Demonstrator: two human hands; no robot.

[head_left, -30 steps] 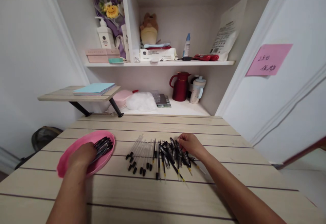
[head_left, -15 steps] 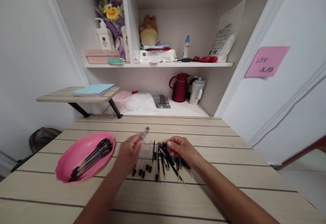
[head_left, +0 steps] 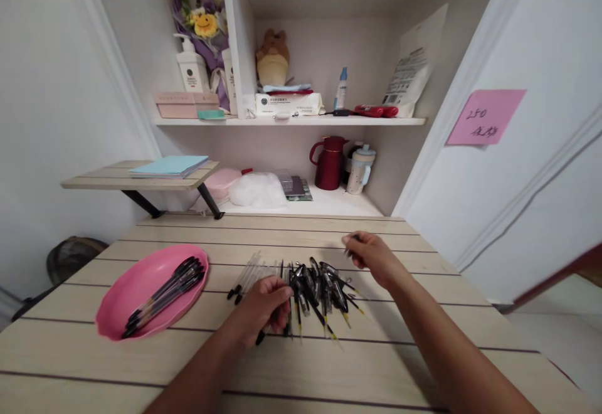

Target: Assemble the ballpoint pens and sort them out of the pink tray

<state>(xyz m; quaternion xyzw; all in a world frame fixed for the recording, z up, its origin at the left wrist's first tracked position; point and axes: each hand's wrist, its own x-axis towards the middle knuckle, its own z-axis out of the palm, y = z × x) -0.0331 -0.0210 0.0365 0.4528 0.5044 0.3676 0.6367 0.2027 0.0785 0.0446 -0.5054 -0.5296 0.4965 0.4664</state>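
Pens were gathered in a pink tray at the lower left of the frame, laid close together on a slant. Clear barrels were spread at lower centre, partly covered by the left hand, whose fingers were curled; whether anything was gripped there could not be told. Just to its right, black caps and yellow-tipped refills were heaped together. By the right hand, right of these, a small dark piece was pinched between thumb and fingers, too blurred to be identified.
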